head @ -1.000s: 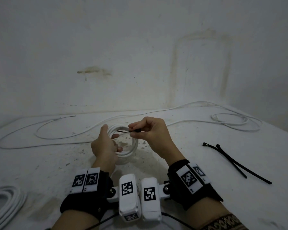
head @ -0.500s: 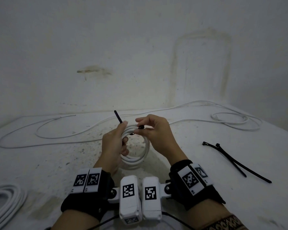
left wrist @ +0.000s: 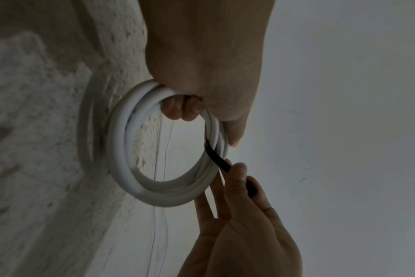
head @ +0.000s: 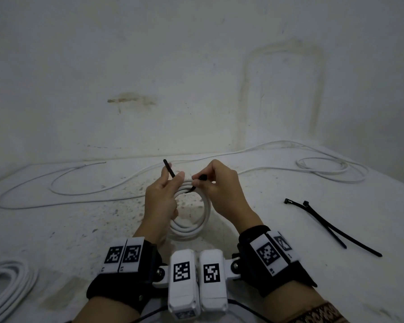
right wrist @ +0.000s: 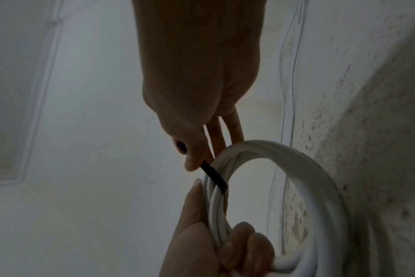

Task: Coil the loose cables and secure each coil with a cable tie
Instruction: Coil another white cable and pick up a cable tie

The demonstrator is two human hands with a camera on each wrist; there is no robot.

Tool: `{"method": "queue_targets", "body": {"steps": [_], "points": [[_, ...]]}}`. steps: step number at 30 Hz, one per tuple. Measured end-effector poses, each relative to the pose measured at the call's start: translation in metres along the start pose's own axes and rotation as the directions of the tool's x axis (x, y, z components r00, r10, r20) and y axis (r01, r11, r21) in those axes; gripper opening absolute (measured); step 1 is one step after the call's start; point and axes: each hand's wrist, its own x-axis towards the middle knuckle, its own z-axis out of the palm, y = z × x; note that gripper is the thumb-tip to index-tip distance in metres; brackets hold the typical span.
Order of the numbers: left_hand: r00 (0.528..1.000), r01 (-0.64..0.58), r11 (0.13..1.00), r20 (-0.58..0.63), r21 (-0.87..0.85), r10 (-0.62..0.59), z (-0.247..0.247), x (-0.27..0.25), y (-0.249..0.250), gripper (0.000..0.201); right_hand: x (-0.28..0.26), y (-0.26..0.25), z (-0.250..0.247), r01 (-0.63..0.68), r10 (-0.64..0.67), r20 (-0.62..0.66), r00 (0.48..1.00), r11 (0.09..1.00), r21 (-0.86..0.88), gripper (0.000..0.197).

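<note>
The left hand [head: 160,201] is gripping one white cable coil [head: 202,220], fingers curled round its 9 o'clock side, holding it upright above the table [head: 289,229]. The right hand [head: 222,194] is pinching one black cable tie [head: 197,183] between thumb and forefinger at the coil's 12 o'clock; the strap is crossing the strands and its tail is projecting past the left thumb. Two spare ties [head: 329,227] are lying at 3 o'clock. One loose cable [head: 79,194] is trailing along the far edge; a second coil [head: 7,285] is resting at 8 o'clock.
</note>
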Motion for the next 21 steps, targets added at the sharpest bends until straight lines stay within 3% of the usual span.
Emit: {"method": "queue_targets", "body": {"steps": [8, 12, 16, 21], "points": [[0.999, -0.029, 0.999, -0.041, -0.043, 0.027, 0.001, -0.002, -0.003, 0.013, 0.0, -0.002, 0.001, 0.012, -0.011, -0.015, 1.0, 0.999, 0.038, 0.026], [0.995, -0.09, 0.996, -0.033, -0.017, 0.089, 0.0, -0.001, -0.003, 0.024, -0.001, -0.004, 0.001, -0.001, 0.002, -0.011, 1.0, 0.999, 0.049, 0.017], [0.987, -0.151, 0.989, -0.047, 0.001, 0.151, 0.003, -0.008, 0.006, 0.028, 0.001, -0.005, 0.0, -0.033, 0.04, -0.048, 0.998, 0.99, 0.139, 0.019], [0.989, -0.137, 0.99, -0.051, -0.036, 0.135, 0.006, -0.013, 0.011, 0.028, 0.001, -0.005, 0.0, -0.053, 0.06, -0.059, 0.996, 0.992, 0.115, 0.016]]}}
